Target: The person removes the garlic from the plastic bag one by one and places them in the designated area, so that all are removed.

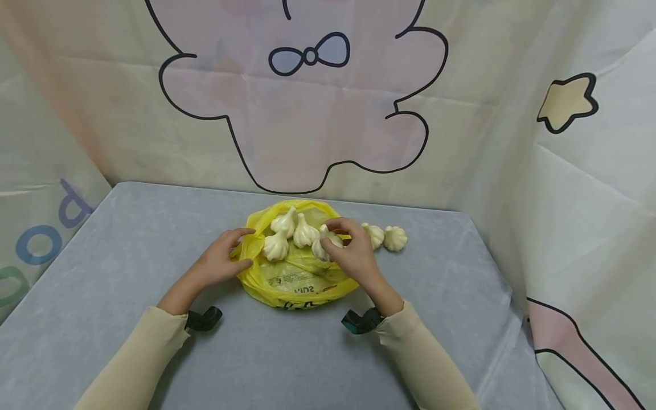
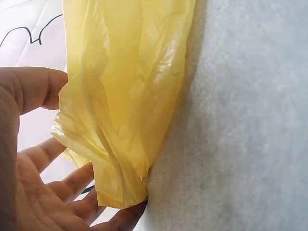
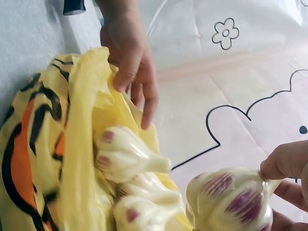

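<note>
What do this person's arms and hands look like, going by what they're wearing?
Both arms have long, plain cream sleeves: left sleeve and right sleeve, ending short of the wrists. Each wrist carries a dark, curved device: left device and right device, the right showing a greenish patch. The left hand and right hand wear no gloves; no rings show.

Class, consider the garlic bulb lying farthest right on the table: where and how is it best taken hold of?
Probably by its rounded body, from above and the right: the farthest-right garlic bulb bulges widest there, and the neighbouring bulb sits close on its left.
</note>
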Available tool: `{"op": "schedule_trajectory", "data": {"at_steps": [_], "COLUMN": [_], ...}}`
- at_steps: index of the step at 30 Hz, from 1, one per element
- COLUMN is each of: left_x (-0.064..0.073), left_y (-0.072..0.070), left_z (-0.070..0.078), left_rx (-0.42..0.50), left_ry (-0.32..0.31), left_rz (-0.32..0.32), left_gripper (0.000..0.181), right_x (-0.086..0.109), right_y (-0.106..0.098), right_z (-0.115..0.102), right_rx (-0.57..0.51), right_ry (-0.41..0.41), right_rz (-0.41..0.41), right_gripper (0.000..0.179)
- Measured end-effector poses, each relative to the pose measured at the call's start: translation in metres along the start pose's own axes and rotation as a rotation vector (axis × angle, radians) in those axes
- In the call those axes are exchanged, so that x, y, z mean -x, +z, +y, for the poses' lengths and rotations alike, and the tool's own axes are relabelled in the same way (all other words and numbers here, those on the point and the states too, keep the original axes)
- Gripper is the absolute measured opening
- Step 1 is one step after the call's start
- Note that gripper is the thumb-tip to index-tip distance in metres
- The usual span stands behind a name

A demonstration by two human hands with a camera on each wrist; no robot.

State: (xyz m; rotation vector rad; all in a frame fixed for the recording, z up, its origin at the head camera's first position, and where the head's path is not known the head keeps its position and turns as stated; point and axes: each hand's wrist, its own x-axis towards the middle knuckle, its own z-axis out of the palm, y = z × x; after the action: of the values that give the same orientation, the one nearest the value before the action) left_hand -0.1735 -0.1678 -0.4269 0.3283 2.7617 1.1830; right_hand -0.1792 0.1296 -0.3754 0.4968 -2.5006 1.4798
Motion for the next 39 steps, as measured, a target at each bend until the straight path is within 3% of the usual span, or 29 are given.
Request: {"op": "schedule_trajectory", "data": {"at_steps": [8, 23, 30, 39], "left_x": [0.002, 0.003, 0.002, 0.002], "left_y": [0.0, 0.0, 0.0, -0.001], "left_z": [0.001, 0.0, 0.0, -0.002], "left_rx": [-0.011, -0.025, -0.027, -0.028], "left_ry": [0.003, 0.019, 0.024, 0.023], "left_rz": [0.002, 0.006, 0.001, 0.0], "left_gripper": [0.065, 0.065, 0.065, 0.065], "right_x": [-0.001, 0.004, 0.014, 0.016], "right_y": [-0.019, -0.053, -0.068, -0.082], "right_z": [0.006, 0.021, -0.002, -0.001], "right_rx": [0.03, 0.042, 0.069, -0.014], "right_ry": [-0.038, -0.003, 0.017, 0.072], "right_rz": [0.052, 0.135, 0.19, 0.249], "right_gripper": [0.022, 0.024, 0.023, 0.023]}}
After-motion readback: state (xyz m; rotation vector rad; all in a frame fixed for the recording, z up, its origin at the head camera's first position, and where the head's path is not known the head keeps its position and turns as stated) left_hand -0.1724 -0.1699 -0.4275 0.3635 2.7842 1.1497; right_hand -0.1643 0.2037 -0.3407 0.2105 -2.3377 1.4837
